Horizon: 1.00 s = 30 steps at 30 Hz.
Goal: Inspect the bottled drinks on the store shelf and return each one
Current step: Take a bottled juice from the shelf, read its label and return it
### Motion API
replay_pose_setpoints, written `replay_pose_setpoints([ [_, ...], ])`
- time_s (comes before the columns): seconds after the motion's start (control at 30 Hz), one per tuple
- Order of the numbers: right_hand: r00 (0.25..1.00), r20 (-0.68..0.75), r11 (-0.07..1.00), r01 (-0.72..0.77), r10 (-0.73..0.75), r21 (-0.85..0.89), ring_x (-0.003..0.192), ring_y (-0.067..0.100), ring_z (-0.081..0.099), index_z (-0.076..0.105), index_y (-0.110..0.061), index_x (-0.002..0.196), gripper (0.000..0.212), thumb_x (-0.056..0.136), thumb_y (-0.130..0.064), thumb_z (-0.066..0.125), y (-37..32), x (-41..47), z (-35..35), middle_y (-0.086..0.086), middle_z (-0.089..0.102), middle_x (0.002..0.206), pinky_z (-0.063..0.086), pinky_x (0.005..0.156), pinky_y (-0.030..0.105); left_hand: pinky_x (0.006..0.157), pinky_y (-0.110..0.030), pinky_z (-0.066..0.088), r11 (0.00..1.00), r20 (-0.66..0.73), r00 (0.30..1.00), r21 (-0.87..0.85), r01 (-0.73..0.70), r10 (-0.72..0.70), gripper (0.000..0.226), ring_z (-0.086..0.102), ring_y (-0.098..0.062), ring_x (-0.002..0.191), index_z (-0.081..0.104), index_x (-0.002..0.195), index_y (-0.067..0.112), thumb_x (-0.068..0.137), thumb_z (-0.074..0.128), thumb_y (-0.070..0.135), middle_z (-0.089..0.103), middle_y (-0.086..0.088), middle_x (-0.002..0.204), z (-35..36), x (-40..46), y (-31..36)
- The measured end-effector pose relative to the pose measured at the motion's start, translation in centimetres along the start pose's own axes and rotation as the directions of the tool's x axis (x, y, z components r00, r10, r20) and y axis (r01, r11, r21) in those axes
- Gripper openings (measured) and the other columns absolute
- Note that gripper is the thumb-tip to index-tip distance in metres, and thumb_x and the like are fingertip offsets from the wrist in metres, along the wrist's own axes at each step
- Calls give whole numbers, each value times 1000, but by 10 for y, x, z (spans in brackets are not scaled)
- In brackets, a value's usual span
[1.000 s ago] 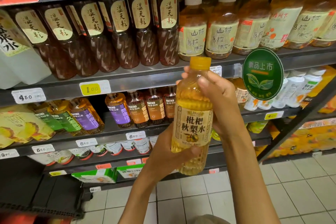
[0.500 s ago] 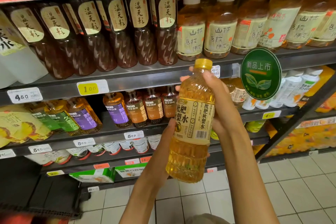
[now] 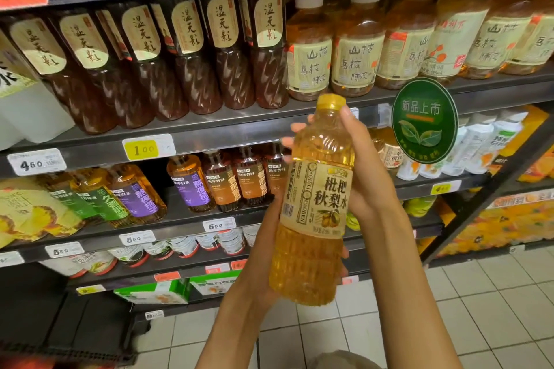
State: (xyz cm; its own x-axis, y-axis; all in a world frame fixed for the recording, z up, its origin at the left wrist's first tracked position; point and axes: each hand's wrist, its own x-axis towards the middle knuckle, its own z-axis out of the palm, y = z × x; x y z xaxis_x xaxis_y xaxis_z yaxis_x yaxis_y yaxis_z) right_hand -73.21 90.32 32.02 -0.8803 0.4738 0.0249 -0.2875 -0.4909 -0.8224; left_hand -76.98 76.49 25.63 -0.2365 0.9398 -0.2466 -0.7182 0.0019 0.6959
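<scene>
I hold a yellow bottled drink [image 3: 314, 210] with a yellow cap and a beige label upright in front of the store shelf [image 3: 209, 135]. My right hand [image 3: 364, 171] wraps round its neck and upper body from the right, thumb near the cap. My left hand [image 3: 263, 252] grips the lower body from the left and behind, mostly hidden by the bottle. The label's front with large dark characters faces me.
Dark brown bottles [image 3: 198, 54] and amber bottles [image 3: 356, 48] fill the shelf above. Smaller bottles [image 3: 221, 180] stand on the shelf behind the held one. A round green sign [image 3: 424, 120] sticks out at the right. White floor tiles [image 3: 494, 308] lie below.
The bottle has been turned in my hands so the label's front faces me again instead of its barcode side. It also sits a little lower and to the right.
</scene>
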Motion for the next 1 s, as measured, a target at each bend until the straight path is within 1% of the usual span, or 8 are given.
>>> replay_pose_setpoints([
  [0.17,999,-36,999,-11,12,49,84,24,70,69,-10,94,30,84,-37,62,4,1,-4,12,73,95,57,77,39,80,-40,56,995,-7,1000,91,29,-28,69,69,-27,89,69,114,26,71,43,74,72,-11,102,-10,3,-5],
  [0.33,975,-217,982,14,-56,-189,71,15,66,65,-8,100,29,91,-35,63,3,-4,-3,7,69,83,56,64,27,93,-43,52,941,-158,984,337,-24,81,83,64,-24,110,60,121,39,53,48,86,67,-2,120,-18,4,0],
  [0.5,988,-154,956,-61,17,-288,75,12,71,75,-14,88,39,92,-47,55,-2,-1,-5,2,75,84,54,61,21,71,-38,57,994,-99,994,106,-37,48,68,71,-27,85,70,112,27,68,49,74,72,-13,100,-13,4,-7],
  [0.63,987,-94,991,-130,131,14,96,26,69,63,-3,110,51,85,-47,58,2,5,-5,15,72,106,55,79,37,70,-38,55,999,41,999,-39,32,-30,82,67,-32,79,61,123,13,69,57,74,68,-20,97,-12,1,-6],
  [0.73,992,-15,978,-124,128,168,87,26,71,64,-8,90,38,80,-44,59,10,5,-5,13,73,95,57,77,39,78,-41,56,998,6,999,50,48,-49,78,68,-31,86,64,121,16,72,51,75,69,-19,102,-17,-1,-9],
  [0.83,998,-58,1000,-29,30,12,80,22,70,70,-12,82,31,83,-42,64,8,2,-8,11,73,89,57,76,35,83,-35,56,967,-164,986,256,14,29,65,67,-20,104,65,116,39,71,44,79,69,-4,115,-23,0,-10],
  [0.9,991,-124,985,19,-40,-169,77,21,66,69,-8,87,35,87,-42,64,5,-2,-7,12,71,90,56,72,30,74,-21,56,921,-179,978,389,-26,104,49,65,-4,104,64,104,56,68,41,81,70,16,111,-24,0,-9],
  [1.0,975,-206,957,25,-88,-289,72,25,57,63,3,100,49,92,-44,59,8,-4,-2,15,59,82,52,61,26,71,-20,55,924,-176,976,378,-54,128,50,67,-5,100,64,97,60,60,41,84,71,18,106,-22,2,-11],
])
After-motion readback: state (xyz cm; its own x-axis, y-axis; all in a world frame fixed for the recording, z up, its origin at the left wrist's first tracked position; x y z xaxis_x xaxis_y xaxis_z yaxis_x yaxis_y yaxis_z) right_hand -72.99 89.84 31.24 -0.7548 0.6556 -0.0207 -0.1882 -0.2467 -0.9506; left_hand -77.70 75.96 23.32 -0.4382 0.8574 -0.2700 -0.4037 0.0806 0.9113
